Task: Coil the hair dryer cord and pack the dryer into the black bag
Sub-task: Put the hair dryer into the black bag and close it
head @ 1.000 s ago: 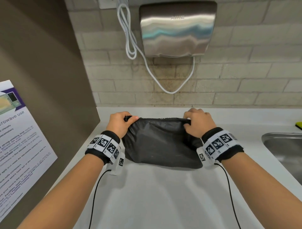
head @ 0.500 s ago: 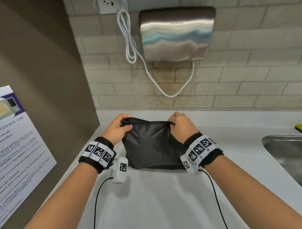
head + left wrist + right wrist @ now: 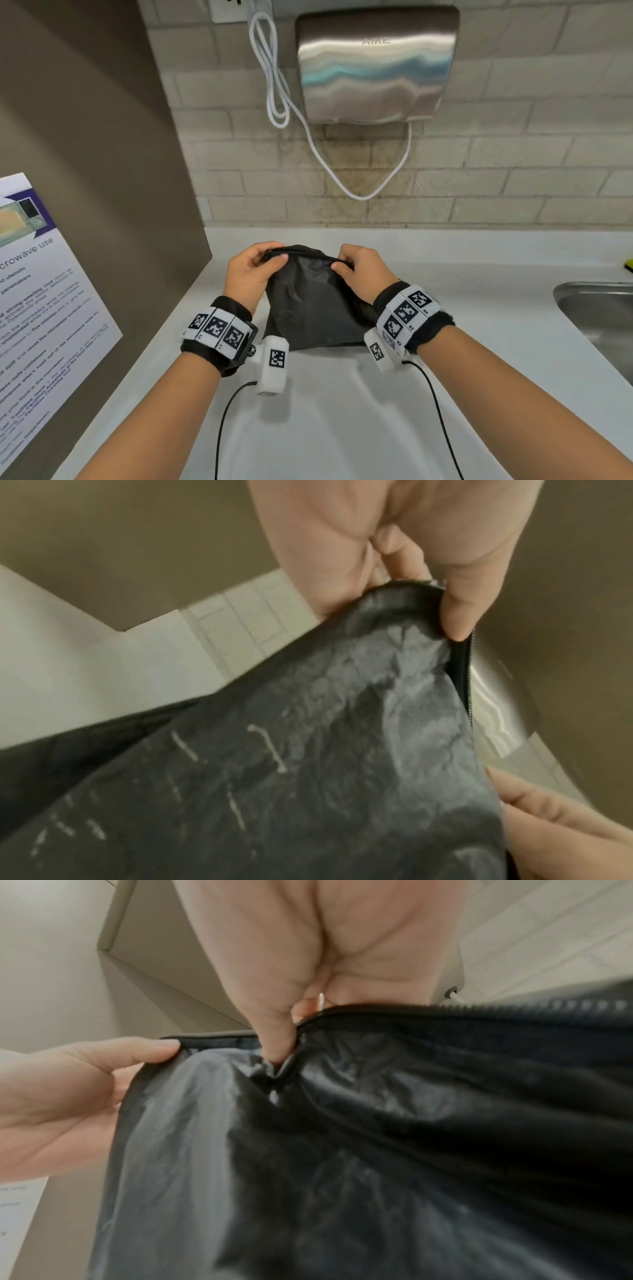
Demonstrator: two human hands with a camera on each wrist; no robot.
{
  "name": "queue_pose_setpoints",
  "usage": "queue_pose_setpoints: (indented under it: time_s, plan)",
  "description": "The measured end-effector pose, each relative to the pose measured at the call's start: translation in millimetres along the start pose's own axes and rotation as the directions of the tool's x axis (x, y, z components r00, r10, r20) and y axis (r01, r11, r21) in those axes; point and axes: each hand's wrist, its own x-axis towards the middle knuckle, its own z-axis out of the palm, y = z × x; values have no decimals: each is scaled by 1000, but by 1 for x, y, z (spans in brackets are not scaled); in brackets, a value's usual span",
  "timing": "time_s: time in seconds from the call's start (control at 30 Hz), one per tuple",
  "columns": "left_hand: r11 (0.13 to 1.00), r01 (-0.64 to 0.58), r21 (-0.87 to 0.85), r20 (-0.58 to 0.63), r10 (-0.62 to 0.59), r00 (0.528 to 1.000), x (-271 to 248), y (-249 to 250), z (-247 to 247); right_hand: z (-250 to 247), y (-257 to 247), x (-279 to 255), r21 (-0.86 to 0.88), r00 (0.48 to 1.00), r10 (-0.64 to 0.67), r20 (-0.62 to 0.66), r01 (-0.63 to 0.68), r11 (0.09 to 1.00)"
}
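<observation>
A black zippered bag [image 3: 313,301] stands on the white counter [image 3: 342,411], its bottom resting there and its top edge lifted. My left hand [image 3: 255,270] pinches the bag's top left corner; thumb and fingers clamp the seam in the left wrist view [image 3: 421,599]. My right hand [image 3: 359,270] pinches the zipper edge near the middle of the top, thumb pressed into the fabric [image 3: 277,1042]. The zipper teeth [image 3: 582,1005] run off to the right. The hair dryer and its cord are not visible; the bag's inside is hidden.
A steel hand dryer [image 3: 375,65] hangs on the brick wall with a white cable [image 3: 274,85] looped beside it. A steel sink [image 3: 603,318] lies at the right. A brown side panel with a paper notice [image 3: 41,308] closes the left.
My right hand has slid left along the bag's top edge, from the right corner toward the middle. The bag has bunched narrower and its top has risen. The left hand keeps its corner.
</observation>
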Motion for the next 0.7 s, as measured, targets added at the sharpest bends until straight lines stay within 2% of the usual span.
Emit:
queue_pose_setpoints:
  time_s: [0.07,0.17,0.27,0.33,0.43,0.57,0.7]
  plan:
    - [999,-28,35,-30,29,999,-3,0,2,0,-1,-1,-5,999,-32,-13,32,999]
    - [950,-169,261,3,174,985,-2,0,8,0,-7,-5,-21,985,-169,20,169,985]
    - [790,-328,518,113,317,942,-1,-1,14,4,-16,-10,-50,968,-252,8,252,967]
    - [689,-385,613,181,352,918,-3,-2,17,8,-19,-13,-24,971,-237,-15,236,971]
    - [599,-380,705,246,295,923,-6,2,22,14,-24,-14,85,988,-150,36,147,986]
    - [523,-342,780,300,167,939,-13,10,28,22,-28,-12,97,998,-41,38,37,995]
    - [505,-372,779,358,129,925,-18,15,30,23,-27,-13,136,1000,-5,-8,6,991]
